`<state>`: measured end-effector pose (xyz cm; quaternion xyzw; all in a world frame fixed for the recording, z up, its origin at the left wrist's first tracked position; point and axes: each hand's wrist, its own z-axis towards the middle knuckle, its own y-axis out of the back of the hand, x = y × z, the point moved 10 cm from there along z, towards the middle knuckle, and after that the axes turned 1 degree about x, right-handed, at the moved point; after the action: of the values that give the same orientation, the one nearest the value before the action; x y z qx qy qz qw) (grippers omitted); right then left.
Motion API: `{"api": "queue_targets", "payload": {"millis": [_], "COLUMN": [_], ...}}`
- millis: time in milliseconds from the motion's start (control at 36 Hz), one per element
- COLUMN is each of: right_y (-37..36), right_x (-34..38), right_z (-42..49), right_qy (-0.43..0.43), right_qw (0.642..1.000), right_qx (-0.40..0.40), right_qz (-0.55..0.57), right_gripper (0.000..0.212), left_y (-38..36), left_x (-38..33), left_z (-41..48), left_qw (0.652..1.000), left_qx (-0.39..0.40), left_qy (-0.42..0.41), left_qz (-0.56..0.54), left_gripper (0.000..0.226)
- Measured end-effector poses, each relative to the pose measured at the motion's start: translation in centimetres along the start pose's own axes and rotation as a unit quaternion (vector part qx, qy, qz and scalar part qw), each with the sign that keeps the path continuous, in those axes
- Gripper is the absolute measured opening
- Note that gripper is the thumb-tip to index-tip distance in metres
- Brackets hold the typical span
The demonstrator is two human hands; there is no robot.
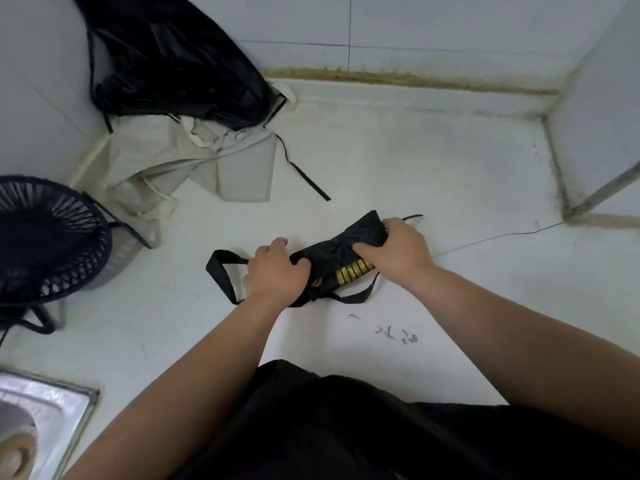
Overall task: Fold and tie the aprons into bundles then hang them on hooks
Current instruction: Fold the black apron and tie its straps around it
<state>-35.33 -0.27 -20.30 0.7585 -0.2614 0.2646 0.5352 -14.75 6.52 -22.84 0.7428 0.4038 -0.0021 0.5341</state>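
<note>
A black apron (pixel 341 249) with yellow lettering lies rolled into a narrow bundle on the white counter (pixel 433 174). My left hand (pixel 277 271) grips its left end, where a black strap loop (pixel 221 275) sticks out to the left. My right hand (pixel 398 251) grips the bundle's right end, with a thin strap tip showing past the fingers. Another strap curves out under the bundle toward me. A cream apron (pixel 194 161) lies crumpled at the back left, and a black apron (pixel 173 57) is heaped against the wall above it.
A dark woven basket (pixel 48 233) stands at the left edge. A steel sink (pixel 45 410) sits at the lower left corner. Tiled walls close the counter at the back and right, where a box-like corner (pixel 602 188) juts in. A thin black strap (pixel 304 174) trails from the heap.
</note>
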Motion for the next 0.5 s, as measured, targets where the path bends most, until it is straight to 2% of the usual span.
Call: {"api": "queue_targets", "payload": {"millis": [111,250,389,500], "right_y": [0.1,-0.6,-1.2,-1.4], "right_x": [-0.1,-0.1,0.7,0.8], "right_z": [0.0,-0.4,-1.3,-1.6], "right_qy": [-0.004,-0.003,0.028,0.039], "right_qw": [1.0,1.0,0.999,0.998], "right_qx": [-0.011,-0.006,0.011,0.012], "right_qz": [0.005,-0.014,-0.04,-0.054], "right_gripper": [0.029,0.032,0.031,0.031], "left_y": [-0.5,-2.0,-3.2,-2.5], "left_x": [1.1,1.7,0.0,-1.6], "left_z": [-1.0,-1.5,-1.9,-2.5], "left_qw": [0.999,0.993,0.979,0.987], "left_qx": [0.003,0.02,0.036,-0.017], "left_qy": [0.027,0.071,0.055,0.014], "left_qz": [-0.031,-0.094,-0.195,-0.158], "left_gripper": [0.067,0.061,0.026,0.04]}}
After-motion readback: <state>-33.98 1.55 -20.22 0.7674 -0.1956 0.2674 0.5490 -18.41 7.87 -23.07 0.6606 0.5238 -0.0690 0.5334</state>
